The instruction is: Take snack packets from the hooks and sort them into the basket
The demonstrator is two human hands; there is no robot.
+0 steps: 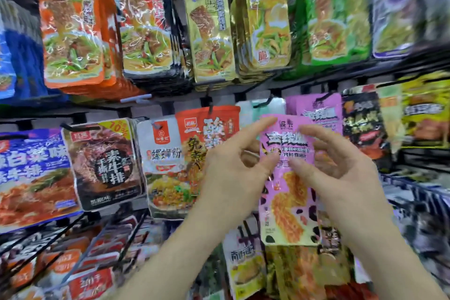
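A pink snack packet with a yellow-orange snack picture is off its hook, in front of the middle row of the rack. My left hand pinches its left edge with the thumb, index finger raised. My right hand holds its right side, thumb pressed on the front and fingers spread. More pink packets of the same kind hang on a hook just behind. What looks like a blue wire basket sits blurred at the right, below my right hand.
The top row holds orange, gold and green packets. A red packet, a white one and a dark one hang left of my hands. Black hooks stick out towards me. Lower packets hang beneath.
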